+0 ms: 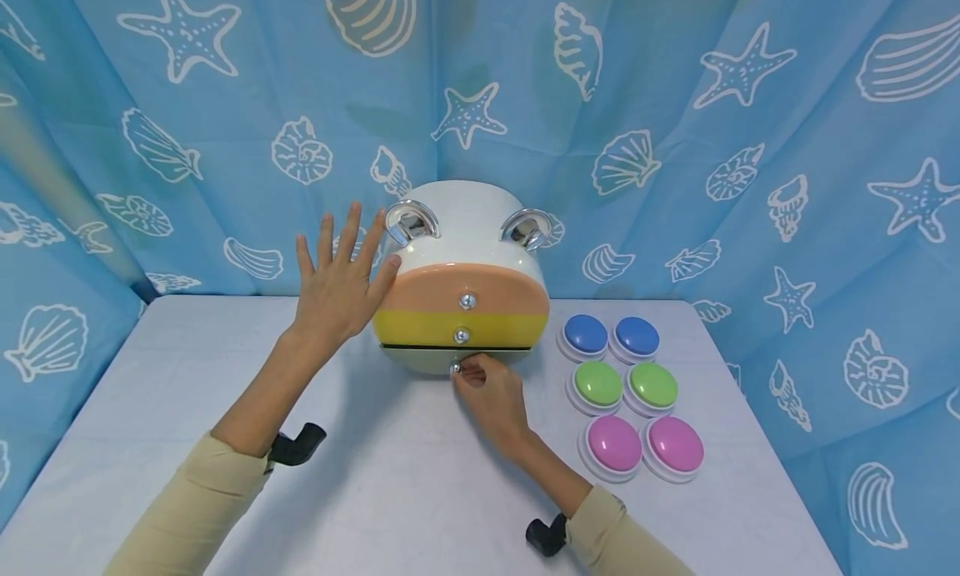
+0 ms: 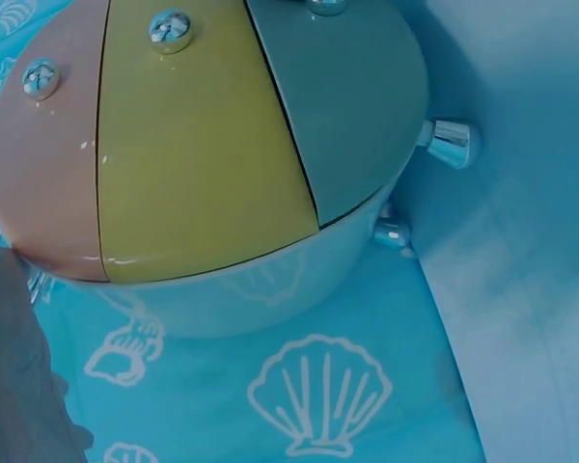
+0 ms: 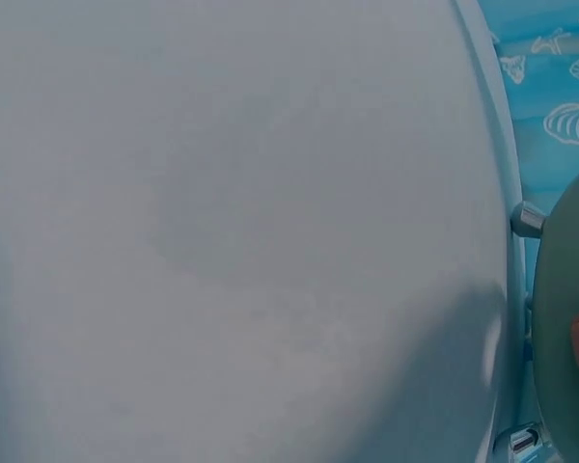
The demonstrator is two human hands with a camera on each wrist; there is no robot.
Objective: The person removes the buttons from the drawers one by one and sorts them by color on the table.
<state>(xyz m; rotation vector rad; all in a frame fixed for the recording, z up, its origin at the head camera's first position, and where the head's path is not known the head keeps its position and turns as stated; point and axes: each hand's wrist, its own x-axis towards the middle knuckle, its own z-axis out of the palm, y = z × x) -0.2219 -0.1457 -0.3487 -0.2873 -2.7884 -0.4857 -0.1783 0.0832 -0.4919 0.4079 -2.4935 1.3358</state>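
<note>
A rounded white cabinet (image 1: 468, 201) with two silver ring handles stands at the table's back. Its front has an orange drawer (image 1: 420, 288), a yellow drawer (image 1: 408, 330) and a grey-green drawer (image 1: 412, 359), each with a silver knob. My right hand (image 1: 495, 397) pinches the knob (image 1: 454, 368) of the bottom drawer; a dark gap runs along that drawer's top edge. Fingers spread and straight, my left hand (image 1: 337, 288) is at the cabinet's upper left side; whether it touches is hard to tell. The left wrist view shows the drawer fronts, the grey-green one (image 2: 352, 96) at right.
Two columns of round push buttons stand right of the cabinet: blue (image 1: 586, 333), green (image 1: 598, 383) and pink (image 1: 614, 443) pairs on white bases. A white cloth covers the table (image 1: 420, 493). Blue shell-print curtains (image 1: 510, 59) hang behind and at both sides.
</note>
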